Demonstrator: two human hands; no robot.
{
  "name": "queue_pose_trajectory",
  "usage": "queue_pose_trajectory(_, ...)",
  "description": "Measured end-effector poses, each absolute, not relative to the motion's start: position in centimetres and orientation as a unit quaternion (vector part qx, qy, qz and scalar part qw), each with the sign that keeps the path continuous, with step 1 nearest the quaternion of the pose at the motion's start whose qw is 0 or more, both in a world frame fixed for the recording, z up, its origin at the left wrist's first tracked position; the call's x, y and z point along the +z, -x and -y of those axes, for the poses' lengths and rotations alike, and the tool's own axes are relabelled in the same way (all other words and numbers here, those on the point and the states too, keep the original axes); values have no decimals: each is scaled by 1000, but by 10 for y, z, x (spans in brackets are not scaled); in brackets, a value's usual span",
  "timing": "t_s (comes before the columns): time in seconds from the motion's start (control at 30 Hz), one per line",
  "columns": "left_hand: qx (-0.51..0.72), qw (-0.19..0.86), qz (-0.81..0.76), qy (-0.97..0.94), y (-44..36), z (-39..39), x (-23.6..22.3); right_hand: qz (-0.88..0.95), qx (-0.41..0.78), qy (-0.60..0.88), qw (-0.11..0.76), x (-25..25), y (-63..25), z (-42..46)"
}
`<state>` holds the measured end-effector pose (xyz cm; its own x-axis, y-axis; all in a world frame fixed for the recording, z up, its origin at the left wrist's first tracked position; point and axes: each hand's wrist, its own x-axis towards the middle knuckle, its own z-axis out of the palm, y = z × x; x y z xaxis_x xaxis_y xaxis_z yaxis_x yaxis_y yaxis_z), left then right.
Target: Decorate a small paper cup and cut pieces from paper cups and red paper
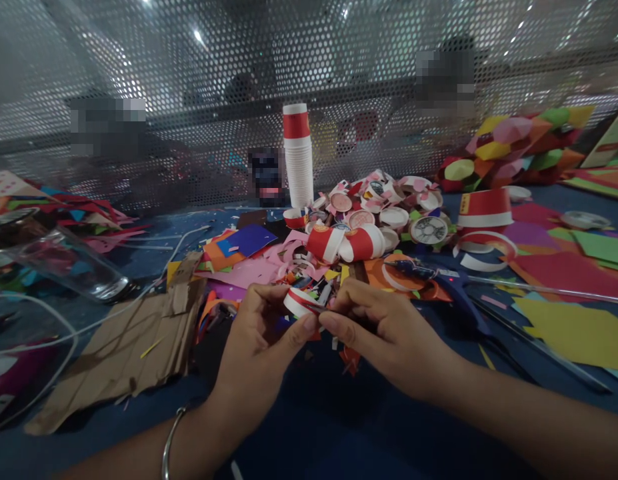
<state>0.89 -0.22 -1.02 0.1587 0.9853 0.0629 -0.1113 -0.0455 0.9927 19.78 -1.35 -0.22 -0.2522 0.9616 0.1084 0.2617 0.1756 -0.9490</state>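
My left hand [263,337] is closed on a short cut piece of a red-and-white paper cup [299,303], holding it between thumb and fingers. My right hand [383,333] is pinched at the right edge of that piece. A thin, dark sliver shows at its fingertips, too small to name. Just beyond both hands lie two red-and-white paper cups [361,241] on their sides amid a heap of cut cup bottoms [361,219].
A tall stack of paper cups [299,167] stands before a perforated metal screen [199,87]. Torn cardboard [123,353] and a clear glass [89,270] lie left. A blue glue gun [456,293], an upturned cup [485,208] and coloured paper [579,327] are right.
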Motion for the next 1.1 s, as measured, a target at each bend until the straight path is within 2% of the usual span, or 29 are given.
queue_pose_trajectory(0.5,522,504,-413,-550,-11,2,-7,647,454,463,402,-2,-196,14)
queue_pose_trajectory(0.83,521,614,-393,-443,-14,3,-2,659,422,469,409,4,-198,15)
queue_pose_trajectory(1.1,513,600,-397,-468,-11,3,-2,647,439,468,413,-1,-198,14)
